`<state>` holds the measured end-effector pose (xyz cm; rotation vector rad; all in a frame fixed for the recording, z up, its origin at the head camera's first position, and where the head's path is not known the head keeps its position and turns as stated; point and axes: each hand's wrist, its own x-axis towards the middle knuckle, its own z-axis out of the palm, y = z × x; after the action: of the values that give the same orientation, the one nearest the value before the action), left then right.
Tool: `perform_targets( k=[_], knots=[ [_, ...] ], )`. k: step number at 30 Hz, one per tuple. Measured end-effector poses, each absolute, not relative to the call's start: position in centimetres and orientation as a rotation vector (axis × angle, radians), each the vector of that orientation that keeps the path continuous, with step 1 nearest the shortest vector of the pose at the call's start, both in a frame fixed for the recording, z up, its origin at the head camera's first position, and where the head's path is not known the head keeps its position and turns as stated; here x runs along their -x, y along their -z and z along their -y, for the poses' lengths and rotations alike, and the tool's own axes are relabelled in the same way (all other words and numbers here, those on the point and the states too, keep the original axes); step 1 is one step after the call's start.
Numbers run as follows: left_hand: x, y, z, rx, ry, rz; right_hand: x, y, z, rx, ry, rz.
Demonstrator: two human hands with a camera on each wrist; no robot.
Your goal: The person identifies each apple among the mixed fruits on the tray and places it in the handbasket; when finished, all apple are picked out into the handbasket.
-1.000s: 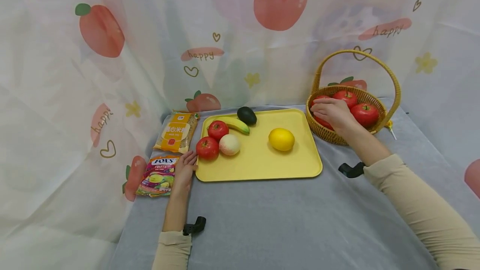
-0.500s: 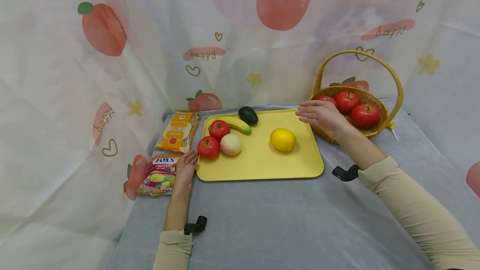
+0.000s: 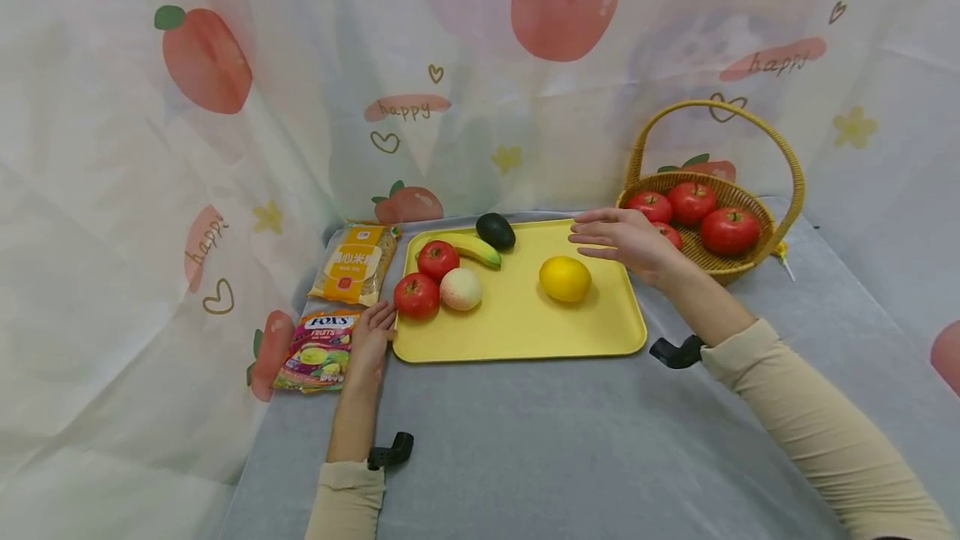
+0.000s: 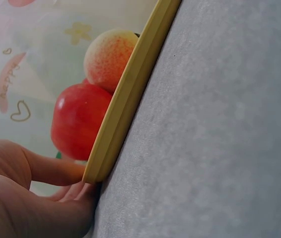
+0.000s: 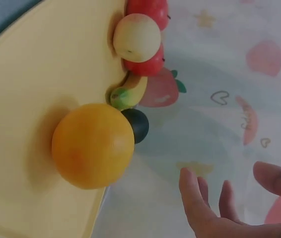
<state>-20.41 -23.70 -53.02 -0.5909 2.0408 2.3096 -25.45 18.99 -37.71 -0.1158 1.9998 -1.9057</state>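
Note:
On the yellow tray point(image 3: 517, 336) stands a lemon point(image 3: 565, 279). My right hand point(image 3: 633, 242) hovers over the tray's right side, beside the lemon, fingers spread and holding nothing. In the right wrist view, its fingers are apart from the lemon point(image 5: 93, 146). My left hand point(image 3: 370, 342) rests at the tray's left edge; in the left wrist view the thumb touches the rim point(image 4: 125, 104), with the other fingers partly hidden behind. Two red apples point(image 3: 416, 297), a pale peach point(image 3: 461, 289), a banana point(image 3: 474, 250) and a dark avocado point(image 3: 496, 231) lie on the tray's left half.
A wicker basket point(image 3: 718, 263) with a tall handle holds several red apples point(image 3: 730, 231) at the right. Left of the tray lie an orange-and-clear food bag point(image 3: 356, 263) and a purple candy bag point(image 3: 318, 352). A printed curtain point(image 3: 465, 40) hangs behind.
My right hand has moved left and toward me, out from over the basket to above the tray's right side. My left hand stays at the tray's edge, and the fruit has not moved.

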Motion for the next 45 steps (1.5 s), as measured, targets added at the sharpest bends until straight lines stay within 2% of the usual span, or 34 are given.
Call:
perform_targets(
  k=[28, 45],
  knots=[
    [20.6, 53.0, 23.6, 0.579, -2.338, -2.008, 25.4, 40.1, -14.3, 0.169, 1.904, -1.929],
    [20.5, 52.8, 23.7, 0.596, -2.314, -2.022, 25.0, 40.8, -9.9, 0.245, 1.846, -1.849]
  ],
)
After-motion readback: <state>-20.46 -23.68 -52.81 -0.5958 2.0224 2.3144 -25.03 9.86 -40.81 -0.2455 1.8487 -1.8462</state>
